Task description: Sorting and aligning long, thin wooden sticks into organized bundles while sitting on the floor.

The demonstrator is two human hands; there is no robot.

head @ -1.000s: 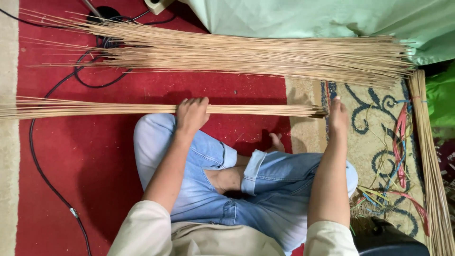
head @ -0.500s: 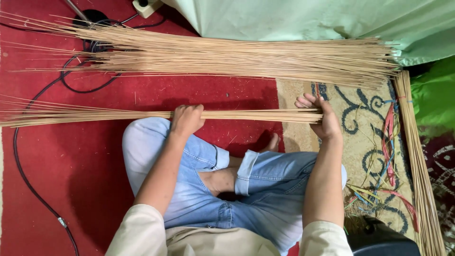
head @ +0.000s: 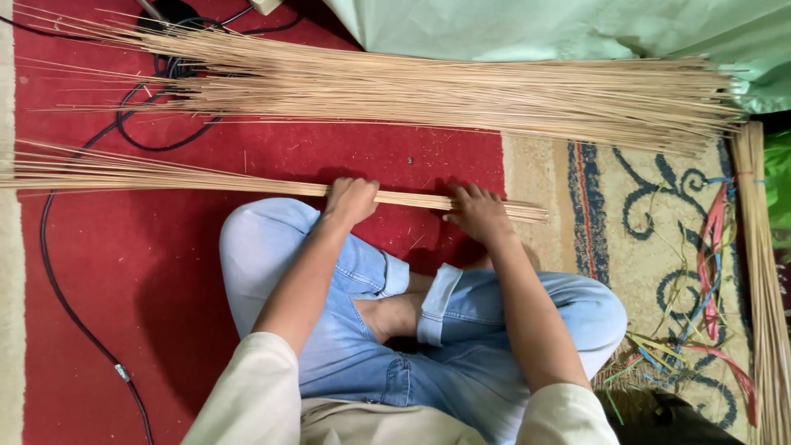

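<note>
A thin bundle of long tan sticks (head: 165, 177) lies across the red carpet in front of my crossed legs in light blue jeans. My left hand (head: 350, 200) is closed around the bundle near its middle. My right hand (head: 478, 213) grips the same bundle closer to its right end, which reaches onto the patterned mat. The bundle's left end fans out toward the left edge of the view.
A much larger pile of the same sticks (head: 461, 91) lies farther away. A black cable (head: 49, 272) loops over the red carpet (head: 132, 297). A green cloth (head: 577, 29) is at the top. More sticks (head: 762, 272) and coloured strips (head: 709, 255) lie on the patterned mat (head: 610, 247) at right.
My right hand has slid left along the bundle from its right end and closed on it. The left hand keeps its grip.
</note>
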